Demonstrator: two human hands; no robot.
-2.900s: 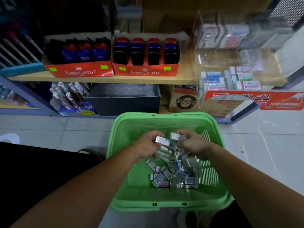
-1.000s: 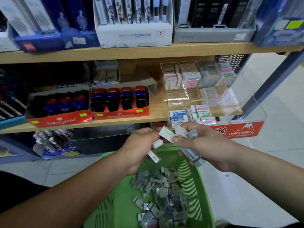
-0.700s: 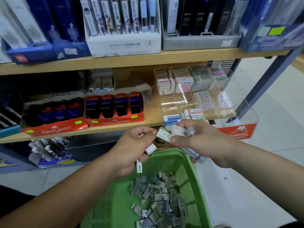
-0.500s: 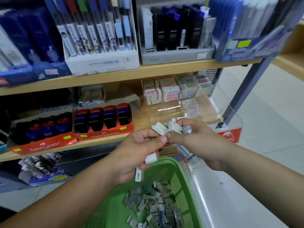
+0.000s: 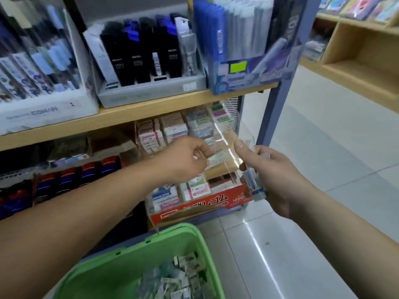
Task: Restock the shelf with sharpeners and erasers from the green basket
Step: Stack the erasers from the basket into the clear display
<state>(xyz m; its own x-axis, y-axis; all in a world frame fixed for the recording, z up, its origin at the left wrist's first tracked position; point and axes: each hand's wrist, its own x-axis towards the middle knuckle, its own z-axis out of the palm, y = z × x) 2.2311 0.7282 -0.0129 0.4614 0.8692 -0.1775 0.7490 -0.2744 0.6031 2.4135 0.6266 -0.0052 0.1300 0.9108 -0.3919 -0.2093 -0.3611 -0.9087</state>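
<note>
Small paper-sleeved erasers (image 5: 253,186) sit bunched in the right hand (image 5: 275,178), fingers curled round them and thumb lifted. The left hand (image 5: 183,160) pinches one pale green-printed eraser (image 5: 216,158) at its fingertips, just in front of the open compartments of the clear acrylic display case (image 5: 244,134) under the pale wooden shelf board (image 5: 151,108). They look light, firm and a little slick in their wrappers, so I'd judge a pinch across the short sides safest, one at a time; below the wrists, the green plastic basket (image 5: 133,250) holds a loose heap (image 5: 174,281) of more.
</note>
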